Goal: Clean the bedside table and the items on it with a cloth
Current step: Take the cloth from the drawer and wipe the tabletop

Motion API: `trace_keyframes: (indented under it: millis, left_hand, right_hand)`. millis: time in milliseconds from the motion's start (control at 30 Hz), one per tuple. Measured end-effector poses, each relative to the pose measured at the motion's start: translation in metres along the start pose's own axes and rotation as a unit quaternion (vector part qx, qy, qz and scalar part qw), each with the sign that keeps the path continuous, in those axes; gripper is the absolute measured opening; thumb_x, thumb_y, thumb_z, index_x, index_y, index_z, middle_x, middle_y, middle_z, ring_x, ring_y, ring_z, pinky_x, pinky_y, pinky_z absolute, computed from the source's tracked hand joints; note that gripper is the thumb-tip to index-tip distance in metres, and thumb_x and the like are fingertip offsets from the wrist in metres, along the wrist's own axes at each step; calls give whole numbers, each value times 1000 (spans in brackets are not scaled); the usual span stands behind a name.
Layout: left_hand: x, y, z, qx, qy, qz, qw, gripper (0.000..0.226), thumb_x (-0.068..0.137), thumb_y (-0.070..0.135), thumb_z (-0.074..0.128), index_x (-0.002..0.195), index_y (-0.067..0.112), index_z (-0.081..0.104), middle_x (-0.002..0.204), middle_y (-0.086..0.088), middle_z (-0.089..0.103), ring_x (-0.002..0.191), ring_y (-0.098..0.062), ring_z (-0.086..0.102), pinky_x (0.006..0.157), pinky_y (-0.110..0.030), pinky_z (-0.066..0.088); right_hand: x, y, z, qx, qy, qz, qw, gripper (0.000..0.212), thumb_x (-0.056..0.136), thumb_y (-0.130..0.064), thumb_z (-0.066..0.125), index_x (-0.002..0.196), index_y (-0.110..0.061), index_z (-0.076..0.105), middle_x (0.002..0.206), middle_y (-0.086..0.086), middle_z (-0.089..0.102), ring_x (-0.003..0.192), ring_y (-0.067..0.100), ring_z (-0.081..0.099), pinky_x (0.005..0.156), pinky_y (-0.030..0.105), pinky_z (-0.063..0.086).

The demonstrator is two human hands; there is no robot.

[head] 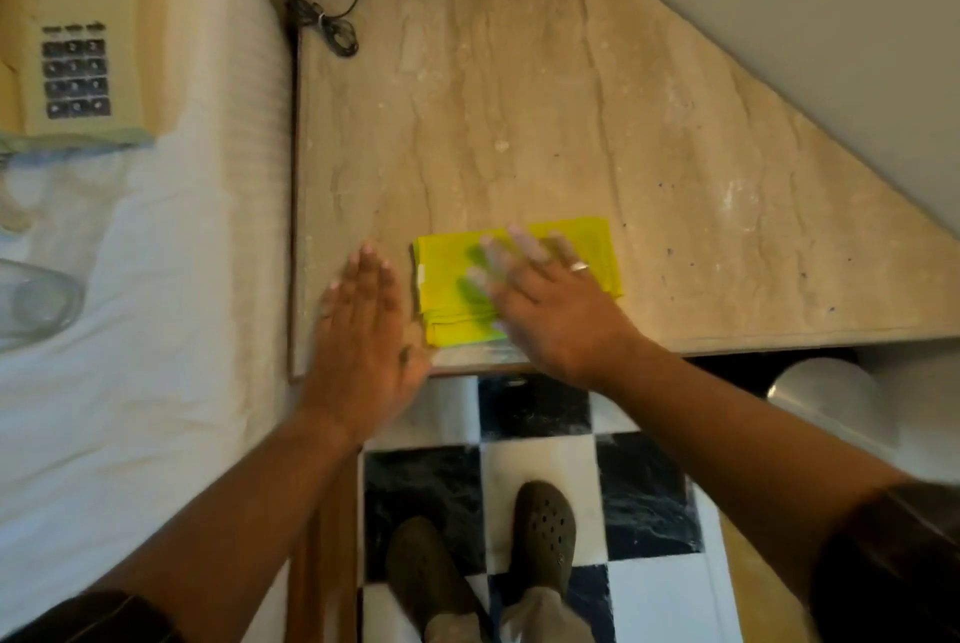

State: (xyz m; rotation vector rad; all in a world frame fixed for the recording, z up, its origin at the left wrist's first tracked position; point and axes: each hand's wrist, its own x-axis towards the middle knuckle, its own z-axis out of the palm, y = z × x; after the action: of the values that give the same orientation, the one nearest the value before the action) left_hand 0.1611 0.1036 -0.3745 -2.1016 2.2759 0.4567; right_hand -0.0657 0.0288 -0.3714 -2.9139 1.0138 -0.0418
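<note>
A folded yellow cloth (447, 273) lies near the front edge of the beige marble bedside table (519, 97). My right hand (545, 304) presses flat on the cloth, fingers spread and blurred, a ring on one finger. My left hand (363, 330) rests flat and open on the table's front left corner, just left of the cloth and not touching it. A beige push-button telephone (78, 34) sits on the white bed (156, 279) at the far left, off the table.
A black cord (332, 26) coils at the table's back left corner. A glass dish (36, 302) lies on the bed. A white bin (831, 398) stands under the table's right side. My two shoes (545, 533) stand on the black-and-white chequered floor.
</note>
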Motion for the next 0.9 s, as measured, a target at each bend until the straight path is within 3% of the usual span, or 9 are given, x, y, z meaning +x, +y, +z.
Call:
trace_keyframes:
  millis: [100, 200, 267, 333, 433, 533, 633, 800, 900]
  left_hand:
    - [16, -7, -10, -7, 34, -11, 999, 81, 80, 37, 38, 139, -19, 33, 147, -42, 28, 134, -58, 33, 107, -66, 28]
    - [32, -3, -16, 5, 26, 18, 1000, 79, 82, 36, 38, 139, -18, 33, 148, -40, 26, 136, -55, 32, 106, -67, 29]
    - [41, 3, -17, 3, 25, 28, 999, 80, 82, 36, 36, 141, -18, 31, 150, -39, 23, 139, -53, 28, 108, -67, 26]
    - [58, 17, -20, -8, 19, 25, 999, 84, 82, 41, 32, 146, -14, 23, 154, -35, 17, 144, -48, 19, 114, -60, 17]
    - [80, 38, -18, 8, -7, 57, 998, 85, 85, 47, 24, 151, -6, 13, 160, -27, 9, 150, -36, 7, 120, -49, 7]
    - [108, 68, -14, 22, -31, 109, 993, 85, 84, 48, 19, 152, -1, 13, 161, -23, 7, 151, -33, 4, 122, -48, 6]
    - [143, 102, -6, 29, -28, 127, 991, 84, 83, 48, 12, 154, 3, 9, 163, -18, 2, 152, -29, -1, 123, -43, 0]
    - [170, 117, 6, 51, -6, 128, 990, 82, 80, 43, 32, 149, -2, 29, 158, -24, 24, 148, -37, 19, 120, -55, 16]
    - [169, 116, 10, 53, 1, 140, 989, 80, 79, 40, 38, 145, -4, 36, 154, -27, 30, 145, -41, 27, 117, -56, 21]
  right_hand:
    - [18, 23, 4, 9, -50, -96, 994, 47, 100, -42, 38, 143, -25, 45, 155, 6, 33, 144, 30, 29, 114, 50, 24]
    - [21, 36, 12, 34, -34, -65, 997, 49, 100, -47, 33, 143, -28, 44, 156, 3, 32, 145, 26, 27, 116, 45, 20]
    - [19, 39, 16, 65, -9, 35, 997, 49, 99, -46, 36, 143, -26, 45, 156, 4, 33, 144, 27, 28, 115, 45, 22]
    - [8, 60, 19, 82, 23, 202, 976, 50, 99, -43, 38, 145, -24, 43, 157, 6, 30, 145, 29, 27, 114, 47, 23]
    - [-39, 103, 17, 53, 2, 460, 886, 54, 102, -41, 30, 151, -21, 27, 161, 8, 16, 148, 29, 14, 117, 47, 15]
    - [-100, 127, 6, 31, -13, 593, 804, 56, 102, -38, 28, 152, -15, 22, 161, 12, 16, 147, 32, 14, 116, 49, 17]
    - [-112, 118, 0, 45, -30, 582, 811, 56, 101, -33, 34, 151, -9, 25, 159, 16, 19, 146, 36, 16, 117, 51, 18]
    - [-77, 110, -3, 18, -27, 410, 911, 51, 93, -38, 48, 135, -9, 53, 146, 17, 46, 132, 41, 44, 97, 51, 42]
    - [-62, 134, -1, 20, -15, 294, 955, 54, 96, -40, 42, 141, -11, 45, 153, 15, 36, 141, 36, 32, 108, 55, 30]
